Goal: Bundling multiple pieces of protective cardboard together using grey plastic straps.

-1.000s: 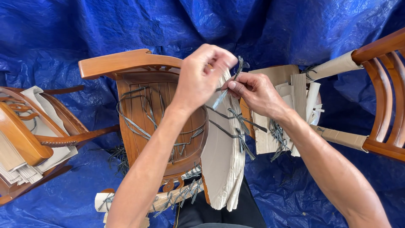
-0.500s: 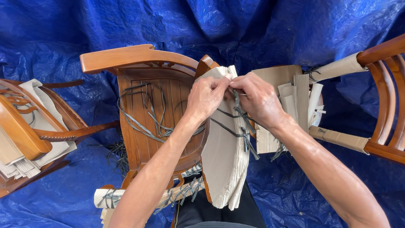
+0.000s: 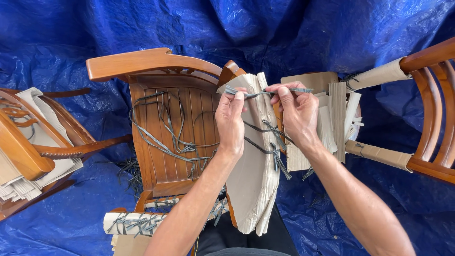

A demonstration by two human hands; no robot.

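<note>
Two hands at the top edge of the cardboard wrap (image 3: 251,161), pulling a grey plastic strap (image 3: 265,92) taut between them. Left hand (image 3: 231,121) pinching the strap's left end between thumb and forefinger; right hand (image 3: 297,114) pinching the right end the same way, other fingers curled. Half a second ago both hands bunched together at the knot, fingertips nearly touching; now drawn apart sideways, strap stretched level across the cardboard's upper edge. One second ago left hand raised higher, strap held up on a slant.

Cardboard wrap folded over the right arm of the centre wooden chair (image 3: 166,137), bound lower down by two tied straps (image 3: 272,142). Loose straps (image 3: 161,128) lying tangled on the slatted seat; layout much as before. Cardboard-wrapped rail (image 3: 135,223) at the near edge, lashed with several straps.

No true containers seen. Cut cardboard pieces (image 3: 332,109) stacked on the seat of the right chair (image 3: 426,114). Folded cardboard (image 3: 33,137) on the left chair (image 3: 23,151). Blue tarpaulin (image 3: 284,33) beneath everything.
</note>
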